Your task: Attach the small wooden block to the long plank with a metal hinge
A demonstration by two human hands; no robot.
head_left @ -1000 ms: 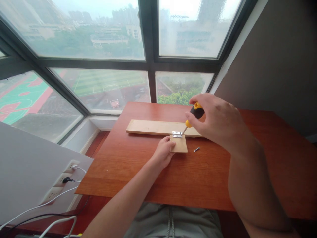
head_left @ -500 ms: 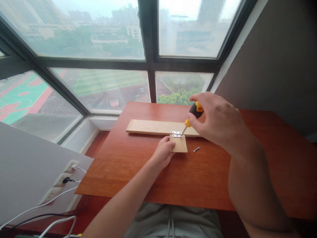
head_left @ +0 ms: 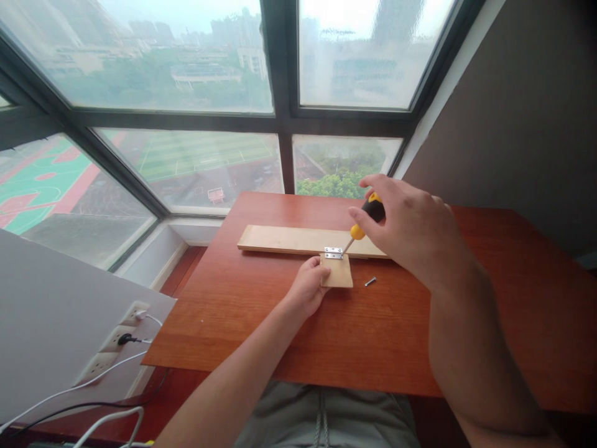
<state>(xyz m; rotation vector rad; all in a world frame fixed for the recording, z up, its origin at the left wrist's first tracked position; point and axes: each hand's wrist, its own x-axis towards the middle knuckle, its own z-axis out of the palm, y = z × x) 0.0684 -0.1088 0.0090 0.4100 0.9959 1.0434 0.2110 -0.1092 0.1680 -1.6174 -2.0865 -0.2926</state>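
My left hand (head_left: 311,283) grips a small wooden board (head_left: 339,274) by its left edge, thumb on top. A silver hinge (head_left: 333,252) lies across the far edge of that board and the near edge of a long wooden plank (head_left: 284,239). In my right hand (head_left: 410,227) is a screwdriver (head_left: 358,232) with a black and yellow handle, held tilted. Its tip meets the right end of the hinge; the screw there is too small to make out. A loose screw (head_left: 370,281) lies to the right of the small board.
The reddish-brown table (head_left: 242,323) carries all these things. Behind it stand large windows with a dark frame (head_left: 282,124). At the lower left, wall sockets (head_left: 114,339) have plugs and cables (head_left: 69,389) beside the table.
The screwdriver leans slightly further right, and my right hand has shifted and turned a little on its handle. My left hand, the boards and the hinge stay in place.
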